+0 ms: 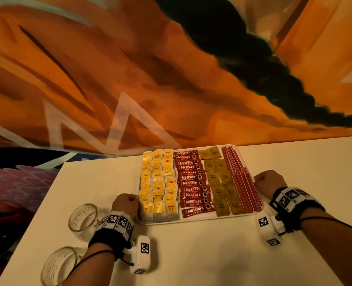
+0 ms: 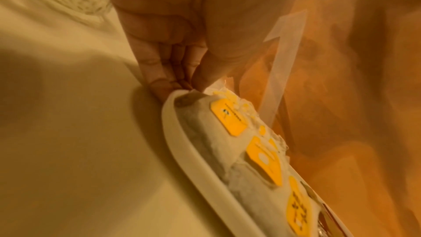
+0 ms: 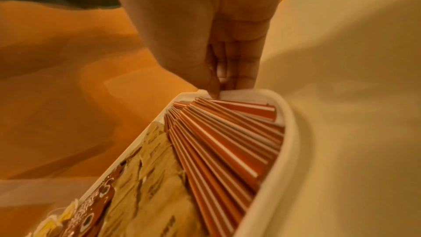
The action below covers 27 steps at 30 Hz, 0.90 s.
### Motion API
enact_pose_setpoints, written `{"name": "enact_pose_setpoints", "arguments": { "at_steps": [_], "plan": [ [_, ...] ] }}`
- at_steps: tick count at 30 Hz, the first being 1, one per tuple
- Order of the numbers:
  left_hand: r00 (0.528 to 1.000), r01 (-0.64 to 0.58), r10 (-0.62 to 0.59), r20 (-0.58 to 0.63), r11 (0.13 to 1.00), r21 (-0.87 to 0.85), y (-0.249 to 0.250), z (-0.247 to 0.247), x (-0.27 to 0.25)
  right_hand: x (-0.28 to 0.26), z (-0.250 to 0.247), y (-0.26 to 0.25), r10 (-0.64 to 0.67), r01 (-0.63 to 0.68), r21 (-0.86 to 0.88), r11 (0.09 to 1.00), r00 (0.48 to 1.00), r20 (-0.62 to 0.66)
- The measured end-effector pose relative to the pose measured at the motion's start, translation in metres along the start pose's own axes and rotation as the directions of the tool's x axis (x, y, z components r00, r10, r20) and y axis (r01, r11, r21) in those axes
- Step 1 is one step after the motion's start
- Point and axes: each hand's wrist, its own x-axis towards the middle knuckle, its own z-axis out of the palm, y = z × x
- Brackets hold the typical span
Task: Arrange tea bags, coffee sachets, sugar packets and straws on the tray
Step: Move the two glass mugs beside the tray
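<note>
The left hand (image 2: 173,51) pinches the rim of the white tray (image 2: 182,143) at its far end, thumb on top; tea bags (image 2: 230,132) with yellow tags lie along that edge.

white tray (image 1: 193,220) on a cream tabletop (image 1: 191,254); tea bags (image 1: 157,183) with yellow tags, red coffee sachets (image 1: 191,182) lettered in white, sugar packets (image 1: 220,182) that look mustard-brown in this light, red-and-white striped straws (image 1: 242,178); orange backdrop (image 1: 88,79) with white zigzag lines
</note>
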Motion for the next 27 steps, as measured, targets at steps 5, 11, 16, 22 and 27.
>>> {"name": "enact_pose_setpoints", "arguments": {
  "at_steps": [5,11,16,22,27],
  "plan": [
    [1.000,0.007,-0.007,-0.027,1.000,0.026,0.003,0.001,0.004,0.007,0.007,-0.005,0.014,-0.014,0.013,1.000,1.000,0.011],
    [0.999,0.037,-0.036,-0.032,0.999,0.027,0.006,0.000,0.005,0.005,0.007,-0.009,0.003,-0.003,0.018,1.000,1.000,0.004],
    [0.999,0.046,-0.047,-0.023,0.998,-0.037,0.004,-0.003,-0.001,-0.007,0.004,-0.011,-0.018,0.018,0.025,1.000,1.000,-0.005],
    [0.998,0.033,-0.038,-0.041,0.991,-0.131,0.003,-0.011,-0.037,-0.052,0.007,-0.027,-0.131,0.132,0.055,0.990,0.991,-0.024],
    [0.993,-0.013,-0.014,-0.113,0.972,-0.234,-0.015,-0.013,-0.084,-0.101,0.024,-0.045,-0.307,0.299,0.203,0.932,0.952,0.010]
  ]
}}
